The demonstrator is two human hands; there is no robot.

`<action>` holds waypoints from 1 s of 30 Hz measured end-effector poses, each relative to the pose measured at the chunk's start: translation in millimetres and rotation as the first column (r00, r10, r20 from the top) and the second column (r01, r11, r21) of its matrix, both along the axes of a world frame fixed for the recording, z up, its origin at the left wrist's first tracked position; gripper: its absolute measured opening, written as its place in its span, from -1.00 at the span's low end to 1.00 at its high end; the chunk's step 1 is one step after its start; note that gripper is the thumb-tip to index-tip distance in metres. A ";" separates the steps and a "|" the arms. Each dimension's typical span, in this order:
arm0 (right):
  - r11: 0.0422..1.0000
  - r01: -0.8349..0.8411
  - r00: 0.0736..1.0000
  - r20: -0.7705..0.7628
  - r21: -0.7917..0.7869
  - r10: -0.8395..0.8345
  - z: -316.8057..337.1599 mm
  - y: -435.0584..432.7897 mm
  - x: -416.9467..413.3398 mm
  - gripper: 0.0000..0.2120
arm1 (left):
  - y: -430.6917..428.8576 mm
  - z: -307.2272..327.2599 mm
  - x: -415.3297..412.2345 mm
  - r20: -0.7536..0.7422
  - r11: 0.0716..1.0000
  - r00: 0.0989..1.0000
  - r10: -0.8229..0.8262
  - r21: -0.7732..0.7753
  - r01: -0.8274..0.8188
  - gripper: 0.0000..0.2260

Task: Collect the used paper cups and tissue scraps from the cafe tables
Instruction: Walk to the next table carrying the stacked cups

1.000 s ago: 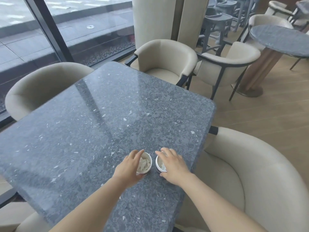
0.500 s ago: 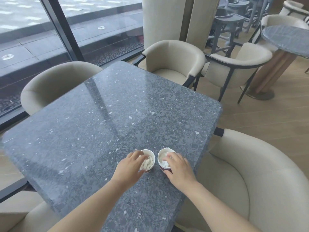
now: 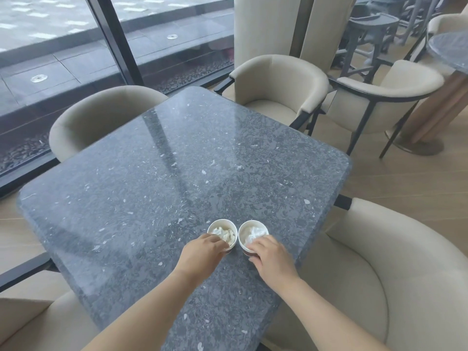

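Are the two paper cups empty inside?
No, the left cup and the right cup each hold crumpled white tissue.

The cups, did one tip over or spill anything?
No. The left paper cup and right paper cup stand upright, side by side on the table, tissue inside. The left hand and right hand each grip one. No spill shows.

Both forearms reach forward, side by side: left hand [image 3: 202,254], right hand [image 3: 272,259] palms down, fingers curled in grip.
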State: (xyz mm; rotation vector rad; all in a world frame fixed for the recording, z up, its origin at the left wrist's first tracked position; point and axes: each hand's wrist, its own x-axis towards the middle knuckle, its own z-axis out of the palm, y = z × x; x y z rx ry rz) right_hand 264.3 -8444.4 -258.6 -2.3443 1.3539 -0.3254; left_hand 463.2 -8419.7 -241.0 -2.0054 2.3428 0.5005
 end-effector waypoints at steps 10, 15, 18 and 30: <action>1.000 0.006 1.000 -0.008 -0.007 -0.006 22.8 -2.4 11.1 -0.84 | 4.5 25.3 -1.2 0.082 1.000 0.997 0.006 0.015 -0.008 -0.78; 0.996 0.032 0.993 0.118 -0.077 -0.023 47.2 9.8 19.2 -0.82 | 17.9 53.2 6.2 -0.040 0.998 0.998 0.047 -0.034 -0.048 -0.75; 0.990 0.057 0.984 0.175 -0.130 -0.033 63.4 27.8 20.5 -0.81 | 36.3 69.5 8.2 -0.125 0.994 0.989 0.085 -0.060 -0.093 -0.76; 0.931 0.251 0.952 0.242 -0.267 -0.188 132.2 143.0 7.9 -0.78 | 128.1 129.9 7.2 -0.267 0.952 0.958 -0.106 -0.307 0.020 -0.75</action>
